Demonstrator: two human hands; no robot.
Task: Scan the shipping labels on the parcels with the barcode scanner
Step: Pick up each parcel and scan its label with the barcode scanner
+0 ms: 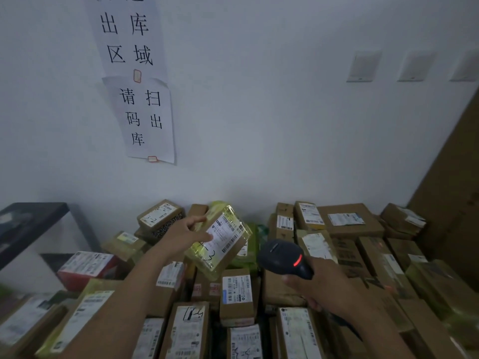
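Parcels (237, 296) in labelled cardboard lie packed beneath your forearms, above them your right hand (324, 283) grips the barcode scanner (282, 255), its red light lit, just left your left hand (184, 234) holds a tilted yellow-taped parcel (207, 257), its shipping label (224, 235) facing you, and paper signs (147, 120) hang on the wall beyond.

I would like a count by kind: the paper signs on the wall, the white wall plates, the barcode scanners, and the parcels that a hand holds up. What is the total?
Paper signs: 2
White wall plates: 3
Barcode scanner, in the right hand: 1
Lifted parcel, in the left hand: 1
Total: 7
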